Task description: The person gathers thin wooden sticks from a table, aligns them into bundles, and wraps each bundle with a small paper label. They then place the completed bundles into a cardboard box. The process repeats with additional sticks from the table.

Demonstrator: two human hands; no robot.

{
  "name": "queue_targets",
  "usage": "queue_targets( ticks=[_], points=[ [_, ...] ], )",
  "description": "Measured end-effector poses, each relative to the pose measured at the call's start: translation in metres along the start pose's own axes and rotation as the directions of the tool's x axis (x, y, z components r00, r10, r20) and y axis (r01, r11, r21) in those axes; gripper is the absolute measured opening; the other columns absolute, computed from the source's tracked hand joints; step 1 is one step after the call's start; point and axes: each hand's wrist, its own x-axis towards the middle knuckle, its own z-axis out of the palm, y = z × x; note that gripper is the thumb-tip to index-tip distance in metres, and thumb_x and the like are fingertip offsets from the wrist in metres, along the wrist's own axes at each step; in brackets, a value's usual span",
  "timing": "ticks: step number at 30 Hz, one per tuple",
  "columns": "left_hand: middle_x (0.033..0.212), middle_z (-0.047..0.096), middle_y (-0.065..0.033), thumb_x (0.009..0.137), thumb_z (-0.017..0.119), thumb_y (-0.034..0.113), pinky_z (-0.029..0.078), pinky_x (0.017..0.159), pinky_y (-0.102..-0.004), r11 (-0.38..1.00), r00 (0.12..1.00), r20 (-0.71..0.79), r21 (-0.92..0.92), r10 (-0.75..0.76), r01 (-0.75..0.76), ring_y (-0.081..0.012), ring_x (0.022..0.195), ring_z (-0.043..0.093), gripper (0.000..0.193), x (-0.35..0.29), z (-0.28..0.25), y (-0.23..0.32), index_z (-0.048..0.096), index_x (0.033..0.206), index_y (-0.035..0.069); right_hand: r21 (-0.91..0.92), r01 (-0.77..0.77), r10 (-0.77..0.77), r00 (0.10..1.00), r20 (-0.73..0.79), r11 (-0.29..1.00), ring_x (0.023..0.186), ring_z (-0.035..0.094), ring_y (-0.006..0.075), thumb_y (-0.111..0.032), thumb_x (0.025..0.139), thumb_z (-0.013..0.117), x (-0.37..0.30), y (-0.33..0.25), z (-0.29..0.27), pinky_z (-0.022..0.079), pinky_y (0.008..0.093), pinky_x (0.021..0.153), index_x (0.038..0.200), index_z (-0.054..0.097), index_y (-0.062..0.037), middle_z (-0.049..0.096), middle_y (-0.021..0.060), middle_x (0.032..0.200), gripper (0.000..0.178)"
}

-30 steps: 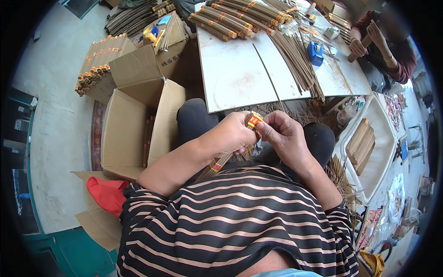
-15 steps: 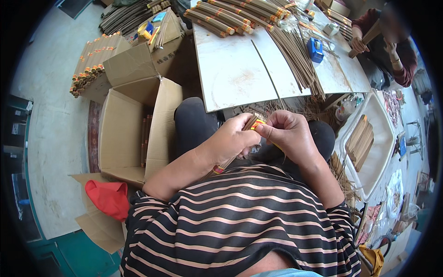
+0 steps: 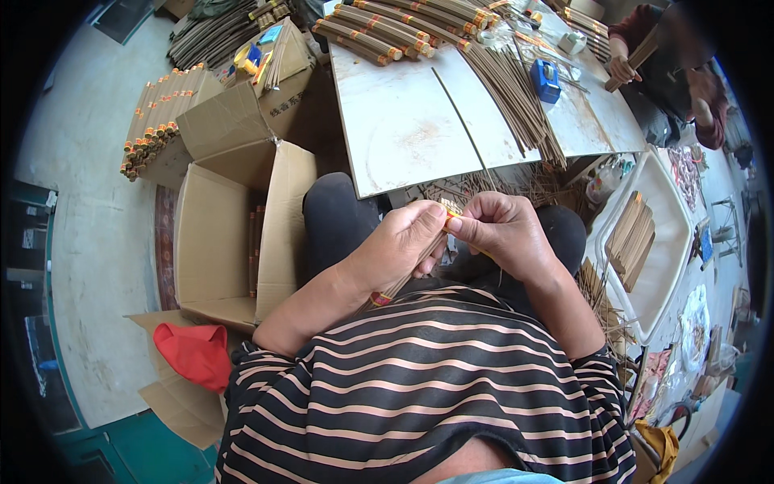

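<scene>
A thin bundle of brown incense sticks (image 3: 401, 284) slants above my lap, one end close to my striped shirt. My left hand (image 3: 399, 242) is wrapped round it, the thumb pressed near the upper end. At that upper end is a red and yellow paper band (image 3: 454, 216). My right hand (image 3: 508, 230) pinches the band's edge between thumb and forefinger, beside the left thumb. The lower end carries another red band (image 3: 380, 298). The left fingers hide part of the bundle's middle.
A white table (image 3: 403, 137) ahead holds banded bundles (image 3: 355, 40), loose sticks (image 3: 504, 93) and a blue tape dispenser (image 3: 546, 81). An open cardboard box (image 3: 214, 234) stands left, a red cloth (image 3: 192, 352) below it. Right are a white tub (image 3: 669, 270) and a co-worker (image 3: 673, 89) holding sticks.
My left thumb has slid up the bundle to the band, covering more of it. My right hand stays pinched there. The co-worker's raised hand has dropped lower.
</scene>
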Motion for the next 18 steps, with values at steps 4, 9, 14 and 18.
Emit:
queue_targets(
  ticks=[4, 9, 14, 18],
  points=[
    [0.067, 0.049, -0.0021, 0.096, 0.032, 0.045, 0.035, 0.045, -0.0167, 1.000, 1.000, -0.005, 0.009, -0.025, 0.025, -0.0054, 0.051, 0.044, 0.046, -0.001, -0.001, -0.001, 0.050, 0.099, 0.003, -0.069, 0.006, -0.005, 1.000, 0.013, 0.998, 0.050, 0.043, 0.0040, -0.020, 0.080, 0.069, 0.001, 0.001, -0.004, 0.033, 0.0185, 0.043, 0.074, 0.061, -0.0005, 0.052, -0.0017, 0.057, 0.022],
    [0.066, 0.049, -0.0018, 0.096, 0.032, 0.046, 0.035, 0.044, -0.0167, 0.999, 1.000, 0.001, -0.018, -0.031, 0.031, -0.0054, 0.051, 0.044, 0.047, 0.000, 0.000, 0.001, 0.050, 0.100, 0.002, -0.046, -0.014, 0.016, 0.999, 0.032, 0.999, 0.050, 0.042, 0.0036, -0.020, 0.081, 0.069, 0.002, -0.001, -0.005, 0.032, 0.0184, 0.043, 0.073, 0.060, -0.0010, 0.051, -0.0025, 0.057, 0.022],
    [0.066, 0.049, -0.0016, 0.096, 0.032, 0.046, 0.035, 0.045, -0.0166, 0.999, 1.000, -0.018, 0.035, -0.014, 0.015, -0.0052, 0.051, 0.044, 0.048, -0.001, 0.000, 0.000, 0.050, 0.101, 0.002, -0.076, 0.006, -0.007, 1.000, -0.011, 0.997, 0.052, 0.042, 0.0037, -0.023, 0.077, 0.072, 0.002, 0.004, -0.003, 0.031, 0.0173, 0.045, 0.073, 0.058, -0.0039, 0.049, -0.0043, 0.058, 0.025],
    [0.066, 0.049, -0.0013, 0.096, 0.032, 0.045, 0.036, 0.045, -0.0165, 0.999, 1.000, -0.030, 0.037, 0.005, -0.004, -0.0049, 0.051, 0.044, 0.047, -0.001, 0.001, -0.001, 0.050, 0.101, 0.002, -0.012, 0.057, -0.058, 0.998, -0.027, 0.998, 0.052, 0.041, 0.0035, -0.022, 0.078, 0.072, 0.003, 0.012, -0.001, 0.031, 0.0172, 0.045, 0.073, 0.056, -0.0049, 0.049, -0.0047, 0.059, 0.024]
  ],
)
